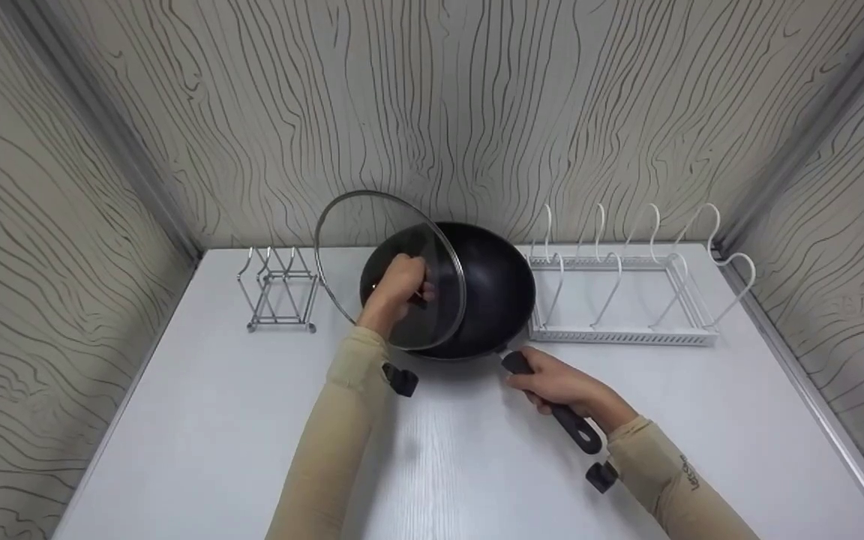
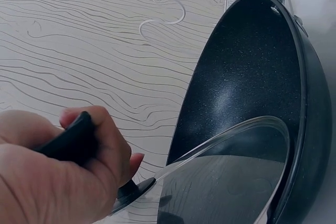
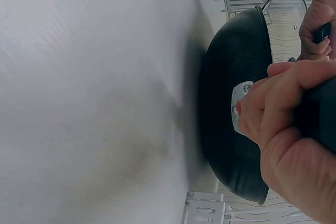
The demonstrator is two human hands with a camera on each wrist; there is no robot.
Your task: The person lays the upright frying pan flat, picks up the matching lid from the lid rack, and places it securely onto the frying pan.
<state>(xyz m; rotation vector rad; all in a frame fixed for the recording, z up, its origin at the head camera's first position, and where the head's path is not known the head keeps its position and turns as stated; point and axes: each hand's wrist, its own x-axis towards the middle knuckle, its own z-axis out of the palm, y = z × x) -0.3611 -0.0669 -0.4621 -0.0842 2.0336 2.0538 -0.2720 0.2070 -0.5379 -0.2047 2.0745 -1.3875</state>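
Note:
A dark wok (image 1: 496, 289) with a black long handle (image 1: 578, 431) is at the back middle of the white table. My right hand (image 1: 563, 384) grips that handle, fingers wrapped round it near the pan. With my left hand (image 1: 400, 281) I hold the black knob of a round glass lid (image 1: 346, 225). The lid is tilted over the left part of the wok and sticks out past its left rim. In the left wrist view, the lid's edge (image 2: 283, 129) crosses the wok's dark inside (image 2: 247, 72); whether they touch, I cannot tell.
A small metal wire rack (image 1: 282, 324) stands left of the lid. Close on the wok's right is a white rack (image 1: 623, 338) with upright curved wire dividers. Wood-grain panels (image 1: 432, 97) enclose the table at the back and both sides.

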